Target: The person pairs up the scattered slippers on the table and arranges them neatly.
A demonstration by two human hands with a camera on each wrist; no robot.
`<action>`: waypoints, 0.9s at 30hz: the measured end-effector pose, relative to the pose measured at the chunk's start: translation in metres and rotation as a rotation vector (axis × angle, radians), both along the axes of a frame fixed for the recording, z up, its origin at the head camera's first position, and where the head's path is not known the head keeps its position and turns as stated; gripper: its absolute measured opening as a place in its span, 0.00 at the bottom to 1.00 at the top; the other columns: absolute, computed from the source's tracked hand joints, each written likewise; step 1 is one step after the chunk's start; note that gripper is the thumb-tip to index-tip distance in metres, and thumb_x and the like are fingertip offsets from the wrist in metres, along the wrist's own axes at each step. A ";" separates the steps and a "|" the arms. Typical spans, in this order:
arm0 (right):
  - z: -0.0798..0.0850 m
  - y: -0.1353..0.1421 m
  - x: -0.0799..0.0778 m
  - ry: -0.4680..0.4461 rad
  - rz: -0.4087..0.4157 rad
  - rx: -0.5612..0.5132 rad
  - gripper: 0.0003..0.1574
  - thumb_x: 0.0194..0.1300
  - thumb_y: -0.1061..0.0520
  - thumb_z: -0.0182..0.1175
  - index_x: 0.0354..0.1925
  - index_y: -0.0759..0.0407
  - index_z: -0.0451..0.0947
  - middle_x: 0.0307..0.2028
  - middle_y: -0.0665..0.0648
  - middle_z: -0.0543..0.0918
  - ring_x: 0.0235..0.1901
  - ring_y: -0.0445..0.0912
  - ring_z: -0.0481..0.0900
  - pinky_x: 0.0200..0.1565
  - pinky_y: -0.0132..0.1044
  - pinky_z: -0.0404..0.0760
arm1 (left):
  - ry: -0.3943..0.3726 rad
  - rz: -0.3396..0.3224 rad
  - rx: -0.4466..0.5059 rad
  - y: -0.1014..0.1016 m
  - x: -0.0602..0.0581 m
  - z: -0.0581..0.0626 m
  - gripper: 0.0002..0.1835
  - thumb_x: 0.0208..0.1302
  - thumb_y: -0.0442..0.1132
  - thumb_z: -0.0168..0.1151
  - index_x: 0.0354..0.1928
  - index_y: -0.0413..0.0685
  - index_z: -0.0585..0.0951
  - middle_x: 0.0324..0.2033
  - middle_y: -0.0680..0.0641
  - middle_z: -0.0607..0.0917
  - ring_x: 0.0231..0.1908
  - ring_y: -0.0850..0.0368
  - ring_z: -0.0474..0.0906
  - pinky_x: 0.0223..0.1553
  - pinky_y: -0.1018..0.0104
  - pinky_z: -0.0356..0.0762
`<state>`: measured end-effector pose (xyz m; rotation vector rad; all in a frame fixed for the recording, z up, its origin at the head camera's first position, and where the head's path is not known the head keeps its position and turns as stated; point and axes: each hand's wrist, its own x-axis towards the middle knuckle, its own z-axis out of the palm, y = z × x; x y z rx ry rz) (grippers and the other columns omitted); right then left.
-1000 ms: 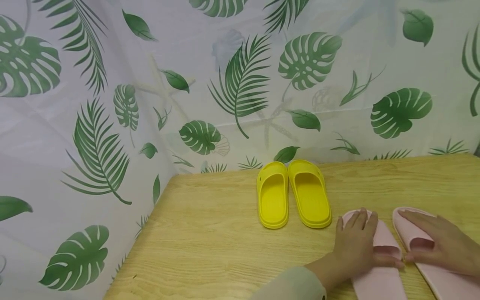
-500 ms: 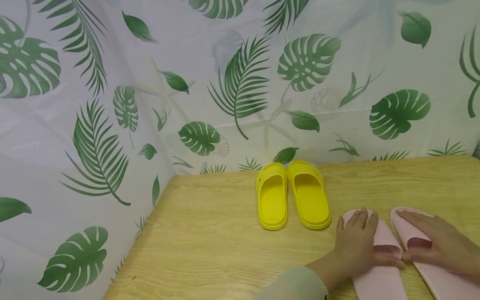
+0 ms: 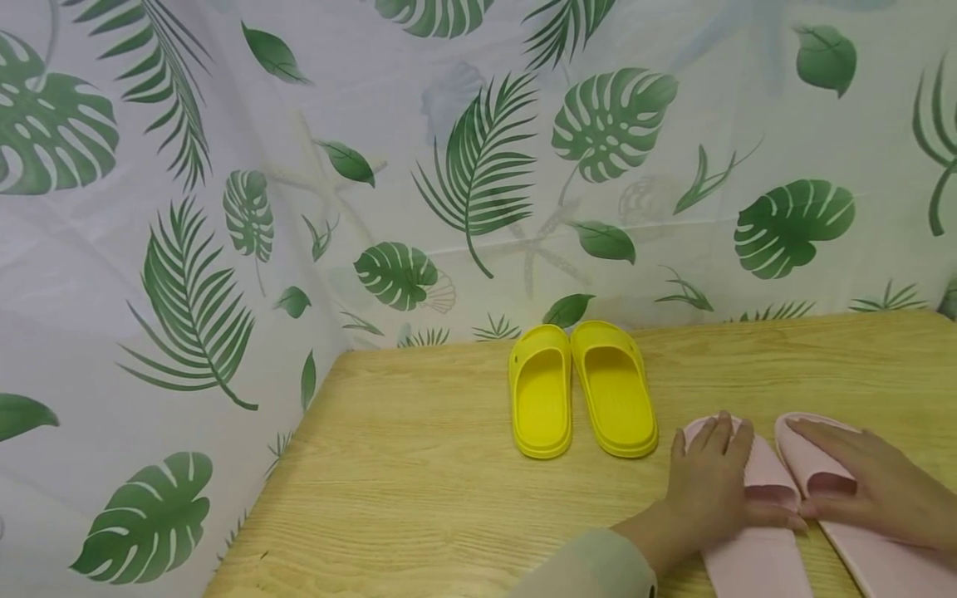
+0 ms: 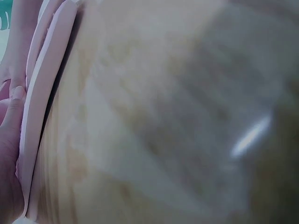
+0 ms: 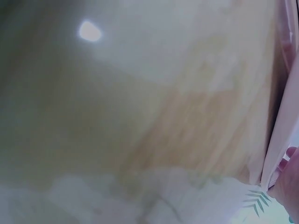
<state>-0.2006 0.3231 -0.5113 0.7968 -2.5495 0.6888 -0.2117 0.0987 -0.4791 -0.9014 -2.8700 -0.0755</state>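
Fingers (image 3: 721, 436) of the left hand (image 3: 703, 490) lie straight over the left pink slipper (image 3: 758, 552); those of the right hand (image 3: 875, 482) extend over the right pink slipper (image 3: 875, 561). Both slippers rest on the surface (image 3: 419, 482), perhaps touching near the thumbs. Yellow slippers (image 3: 540, 415) stand farther back.

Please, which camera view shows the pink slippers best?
The head view: both pink slippers show from above, though the left hand and right hand cover parts and the frame cuts their near ends. The left wrist view shows only edges at its left; the right wrist view, a strip at its right.
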 end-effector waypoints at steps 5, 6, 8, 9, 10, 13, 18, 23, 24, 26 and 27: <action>0.003 0.000 -0.003 0.082 0.029 0.015 0.64 0.30 0.51 0.79 0.67 0.61 0.63 0.65 0.29 0.52 0.64 0.20 0.44 0.63 0.22 0.34 | 0.005 0.005 -0.008 0.002 0.000 0.001 0.61 0.37 0.85 0.48 0.72 0.60 0.54 0.70 0.56 0.59 0.69 0.64 0.54 0.62 0.55 0.64; 0.004 0.000 -0.003 0.093 0.034 0.015 0.64 0.29 0.50 0.80 0.66 0.61 0.64 0.65 0.28 0.53 0.64 0.20 0.45 0.62 0.21 0.35 | 0.003 0.006 -0.012 0.002 0.000 0.001 0.61 0.37 0.85 0.48 0.72 0.60 0.54 0.70 0.56 0.59 0.69 0.64 0.54 0.63 0.55 0.64; 0.005 0.000 -0.004 0.111 0.044 0.014 0.64 0.28 0.51 0.80 0.65 0.62 0.65 0.65 0.28 0.53 0.64 0.21 0.46 0.61 0.18 0.36 | 0.002 0.006 -0.015 0.003 0.000 0.001 0.60 0.37 0.84 0.48 0.72 0.60 0.54 0.70 0.56 0.59 0.69 0.64 0.54 0.63 0.55 0.64; 0.005 -0.001 -0.004 0.114 0.047 0.012 0.64 0.27 0.51 0.80 0.65 0.63 0.65 0.65 0.28 0.53 0.65 0.22 0.46 0.61 0.18 0.36 | 0.001 0.007 -0.016 0.003 -0.001 0.001 0.60 0.37 0.85 0.48 0.72 0.60 0.54 0.70 0.56 0.59 0.69 0.63 0.54 0.63 0.55 0.63; 0.006 -0.001 -0.004 0.114 0.048 0.013 0.64 0.28 0.50 0.80 0.65 0.63 0.65 0.65 0.28 0.53 0.65 0.22 0.46 0.61 0.18 0.36 | 0.000 0.008 -0.017 0.003 -0.001 0.001 0.60 0.38 0.85 0.48 0.72 0.60 0.54 0.70 0.56 0.59 0.69 0.63 0.54 0.63 0.55 0.63; 0.007 -0.001 -0.004 0.108 0.049 0.007 0.64 0.28 0.51 0.80 0.65 0.63 0.65 0.66 0.29 0.53 0.65 0.22 0.46 0.61 0.19 0.36 | 0.010 0.013 -0.026 0.003 -0.002 0.000 0.60 0.38 0.85 0.46 0.72 0.60 0.54 0.70 0.56 0.59 0.69 0.63 0.54 0.63 0.55 0.62; 0.009 -0.001 -0.004 0.088 0.042 0.013 0.64 0.29 0.50 0.80 0.66 0.62 0.64 0.65 0.30 0.54 0.64 0.21 0.45 0.60 0.16 0.37 | 0.008 0.023 -0.052 0.003 -0.003 0.001 0.61 0.37 0.86 0.45 0.73 0.61 0.53 0.70 0.56 0.58 0.69 0.63 0.53 0.65 0.55 0.60; 0.010 0.000 -0.001 0.049 0.029 0.028 0.65 0.32 0.51 0.79 0.68 0.59 0.61 0.65 0.27 0.50 0.63 0.19 0.43 0.59 0.15 0.34 | -0.027 0.021 -0.050 0.003 -0.003 0.002 0.61 0.37 0.86 0.44 0.73 0.61 0.50 0.71 0.55 0.56 0.70 0.61 0.52 0.66 0.55 0.58; 0.011 0.001 -0.001 0.044 0.030 0.033 0.65 0.32 0.50 0.79 0.68 0.59 0.61 0.65 0.27 0.50 0.63 0.19 0.42 0.59 0.15 0.34 | -0.032 0.021 -0.052 0.003 -0.003 0.002 0.62 0.37 0.86 0.43 0.73 0.62 0.49 0.72 0.55 0.55 0.70 0.61 0.51 0.66 0.55 0.58; 0.012 0.003 0.000 0.044 0.038 0.040 0.66 0.32 0.50 0.79 0.69 0.59 0.60 0.65 0.26 0.48 0.63 0.19 0.42 0.60 0.16 0.33 | -0.046 0.023 -0.052 0.003 -0.003 0.002 0.62 0.37 0.87 0.42 0.74 0.61 0.48 0.72 0.54 0.54 0.71 0.61 0.50 0.67 0.55 0.57; 0.013 0.003 0.000 0.046 0.044 0.045 0.66 0.32 0.50 0.79 0.69 0.59 0.60 0.66 0.26 0.48 0.63 0.19 0.41 0.60 0.16 0.33 | -0.056 0.024 -0.055 0.003 -0.004 0.002 0.62 0.38 0.87 0.42 0.74 0.62 0.47 0.72 0.54 0.53 0.71 0.61 0.49 0.67 0.55 0.56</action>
